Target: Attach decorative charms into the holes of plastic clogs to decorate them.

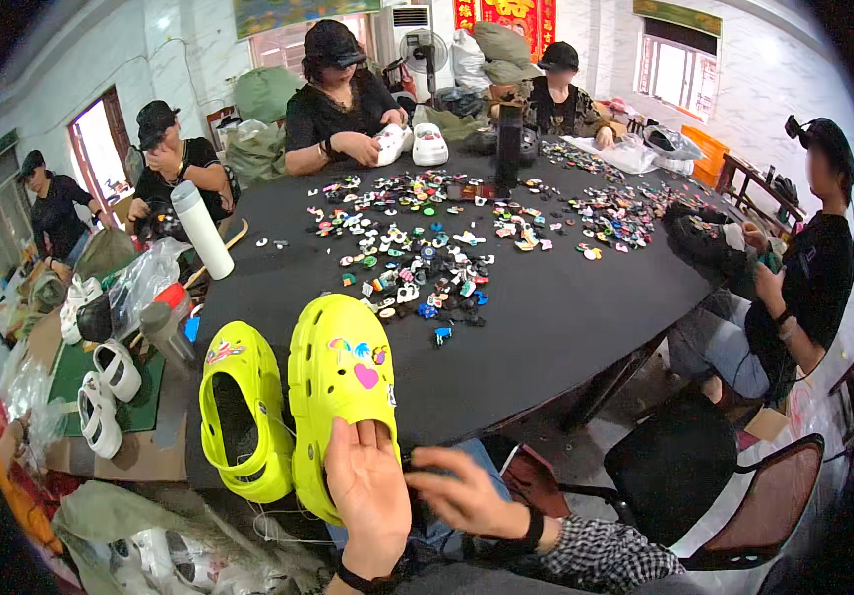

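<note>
A bright yellow-green clog with a pink heart and other small charms on its toe is held on my left hand. That palm faces up and its fingers reach inside the shoe, where their tips are hidden. Just right of the clog's heel, my right hand has its fingers apart and slightly bent, and I see nothing in it. The matching clog, with a charm on its toe, sits to the left at the table's near edge. Thin clear strands hang by the two heels.
Loose shoe charms spread across the black table. A white bottle stands at its left edge. White clogs lie on a green board. Co-workers sit around; one holds a white clog. A black chair stands right.
</note>
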`<state>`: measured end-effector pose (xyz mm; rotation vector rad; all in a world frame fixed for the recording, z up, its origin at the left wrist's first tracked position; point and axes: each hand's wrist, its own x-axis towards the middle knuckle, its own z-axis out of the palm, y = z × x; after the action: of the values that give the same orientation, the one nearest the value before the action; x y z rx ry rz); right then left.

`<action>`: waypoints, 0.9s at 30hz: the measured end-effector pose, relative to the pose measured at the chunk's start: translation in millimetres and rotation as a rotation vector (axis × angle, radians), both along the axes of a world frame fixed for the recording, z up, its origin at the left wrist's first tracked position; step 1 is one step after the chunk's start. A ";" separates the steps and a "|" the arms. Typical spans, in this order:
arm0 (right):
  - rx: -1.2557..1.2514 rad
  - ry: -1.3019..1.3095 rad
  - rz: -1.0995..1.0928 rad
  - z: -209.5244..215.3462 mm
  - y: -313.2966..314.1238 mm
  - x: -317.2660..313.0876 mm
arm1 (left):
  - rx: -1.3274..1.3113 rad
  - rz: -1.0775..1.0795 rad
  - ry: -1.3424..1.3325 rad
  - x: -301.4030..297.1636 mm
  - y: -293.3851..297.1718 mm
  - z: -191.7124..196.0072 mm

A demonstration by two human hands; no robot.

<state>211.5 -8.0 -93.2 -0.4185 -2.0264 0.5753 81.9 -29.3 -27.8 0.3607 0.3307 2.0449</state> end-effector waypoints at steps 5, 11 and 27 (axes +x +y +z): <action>-0.079 0.040 -0.215 45.8 52.3 23.9 | -0.052 0.055 -0.034 -0.3 -5.9 -3.6; -0.122 -0.073 -0.351 85.5 120.8 41.8 | -0.033 0.064 -0.031 -11.3 -2.8 -6.3; -0.315 -0.425 -0.260 38.6 232.0 56.5 | 0.032 -0.024 -0.049 -9.4 -13.2 -24.0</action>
<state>268.1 223.9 -54.6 -1.0518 -2.2324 0.6873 72.5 -42.5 -51.7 0.3319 0.2624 2.0344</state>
